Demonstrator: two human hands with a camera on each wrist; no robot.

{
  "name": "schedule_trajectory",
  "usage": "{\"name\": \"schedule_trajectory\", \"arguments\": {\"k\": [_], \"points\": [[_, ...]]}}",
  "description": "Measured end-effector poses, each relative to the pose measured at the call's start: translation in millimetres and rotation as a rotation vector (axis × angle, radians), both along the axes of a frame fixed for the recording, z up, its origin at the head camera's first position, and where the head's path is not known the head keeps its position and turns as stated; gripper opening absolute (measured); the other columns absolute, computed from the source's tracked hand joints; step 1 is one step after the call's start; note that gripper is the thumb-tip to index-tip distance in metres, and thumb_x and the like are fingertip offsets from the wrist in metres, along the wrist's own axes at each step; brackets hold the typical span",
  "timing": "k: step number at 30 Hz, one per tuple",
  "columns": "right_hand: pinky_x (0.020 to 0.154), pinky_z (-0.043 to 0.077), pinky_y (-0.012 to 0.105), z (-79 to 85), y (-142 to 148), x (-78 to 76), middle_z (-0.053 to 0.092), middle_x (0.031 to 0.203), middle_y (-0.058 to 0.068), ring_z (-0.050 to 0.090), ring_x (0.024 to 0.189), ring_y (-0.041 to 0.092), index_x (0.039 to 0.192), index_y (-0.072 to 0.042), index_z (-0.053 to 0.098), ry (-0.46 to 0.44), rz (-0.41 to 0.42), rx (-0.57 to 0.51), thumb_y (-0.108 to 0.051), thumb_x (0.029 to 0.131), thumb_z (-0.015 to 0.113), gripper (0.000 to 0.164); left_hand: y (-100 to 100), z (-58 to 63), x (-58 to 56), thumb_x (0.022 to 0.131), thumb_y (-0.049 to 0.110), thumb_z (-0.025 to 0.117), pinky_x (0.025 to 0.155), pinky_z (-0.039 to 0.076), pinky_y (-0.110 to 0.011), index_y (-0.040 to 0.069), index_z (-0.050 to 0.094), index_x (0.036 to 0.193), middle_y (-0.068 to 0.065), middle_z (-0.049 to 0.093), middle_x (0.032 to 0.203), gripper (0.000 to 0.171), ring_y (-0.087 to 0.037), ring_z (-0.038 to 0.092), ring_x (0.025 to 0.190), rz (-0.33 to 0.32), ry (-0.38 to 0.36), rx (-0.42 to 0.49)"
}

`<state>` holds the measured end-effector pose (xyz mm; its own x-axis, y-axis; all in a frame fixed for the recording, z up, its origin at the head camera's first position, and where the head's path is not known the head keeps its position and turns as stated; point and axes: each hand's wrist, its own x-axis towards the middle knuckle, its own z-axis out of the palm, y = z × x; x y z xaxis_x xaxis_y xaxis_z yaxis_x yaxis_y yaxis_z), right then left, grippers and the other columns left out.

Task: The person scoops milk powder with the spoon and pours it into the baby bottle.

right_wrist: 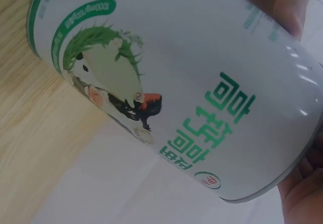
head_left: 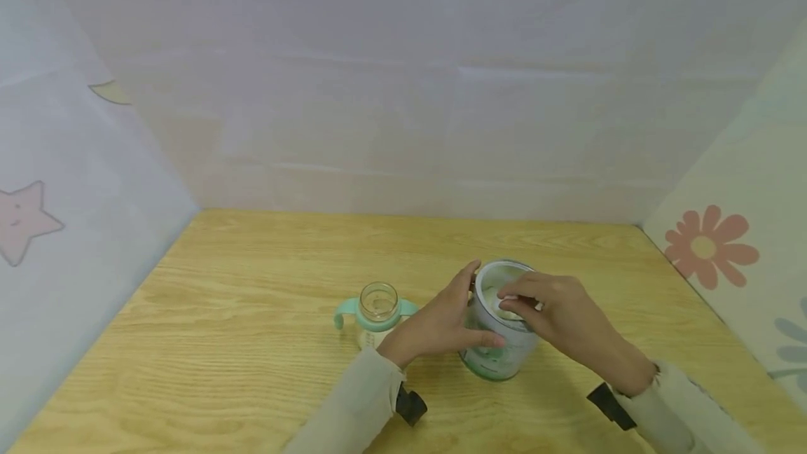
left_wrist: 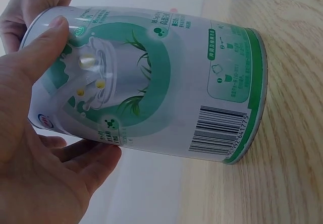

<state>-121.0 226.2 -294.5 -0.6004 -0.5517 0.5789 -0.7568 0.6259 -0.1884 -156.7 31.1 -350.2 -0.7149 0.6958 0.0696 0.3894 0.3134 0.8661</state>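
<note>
A white and green milk powder can (head_left: 513,356) stands on the table with its top open and pale powder inside. My left hand (head_left: 441,319) grips it from the left, thumb across the front and fingers round the far side. The left wrist view shows the can (left_wrist: 186,82) with its barcode and that thumb near the rim. My right hand (head_left: 564,310) reaches over the rim, thumb and fingers pinching a small white piece (head_left: 506,297) within the opening; its lower part is hidden. In the right wrist view the can (right_wrist: 176,42) hides most of the fingers.
Left of the can is a clear baby bottle (head_left: 378,301) with mint-green handles, its top open; my left forearm partly covers it. The wooden table (head_left: 252,286) meets a pale cloth backdrop (head_left: 403,125) behind and patterned panels at both sides.
</note>
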Motion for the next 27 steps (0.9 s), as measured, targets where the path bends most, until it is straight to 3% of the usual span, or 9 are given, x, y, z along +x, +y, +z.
{"name": "schedule_trajectory", "arguments": {"k": [6,13,19,27], "points": [[0.057,0.046,0.008,-0.9,-4.0,-3.8,0.068,0.075,-0.005,0.059,0.063,-0.001,0.088,-0.009,0.072,-0.104,0.025,-0.021,0.003,0.071,0.077,0.021,-7.1,-2.0,0.3,0.083,0.043,0.071,0.107,0.039,-0.034,0.017,0.001,0.153,-0.002,0.027,0.151,0.103,-0.018,0.036,0.137,0.001,0.037,0.015],[0.048,0.041,0.01,1.2,5.7,-2.0,0.067,0.07,-0.005,0.053,0.055,-0.006,0.09,-0.008,0.07,-0.156,-0.052,-0.054,0.004,0.076,0.073,0.019,0.6,-4.9,-4.2,0.085,0.041,0.07,0.107,0.038,-0.03,0.019,0.01,0.151,0.0,0.033,0.145,0.091,-0.01,0.039,0.13,-0.053,0.119,0.055],[0.05,0.043,0.01,0.0,8.4,-3.2,0.066,0.068,-0.007,0.055,0.058,-0.008,0.087,-0.009,0.069,-0.192,-0.026,-0.039,0.0,0.084,0.068,0.009,3.2,-3.6,-4.2,0.083,0.042,0.072,0.106,0.04,-0.03,0.021,0.015,0.149,0.002,0.034,0.143,0.09,-0.009,0.041,0.129,-0.036,0.102,0.044],[0.051,0.048,0.014,-1.4,6.7,-5.1,0.068,0.069,-0.005,0.061,0.06,-0.005,0.091,-0.005,0.068,-0.271,-0.019,-0.048,-0.001,0.085,0.067,0.007,0.9,-4.7,-4.3,0.083,0.042,0.071,0.107,0.039,-0.03,0.019,0.013,0.151,-0.001,0.032,0.146,0.092,-0.012,0.04,0.131,-0.032,0.127,0.028]]}}
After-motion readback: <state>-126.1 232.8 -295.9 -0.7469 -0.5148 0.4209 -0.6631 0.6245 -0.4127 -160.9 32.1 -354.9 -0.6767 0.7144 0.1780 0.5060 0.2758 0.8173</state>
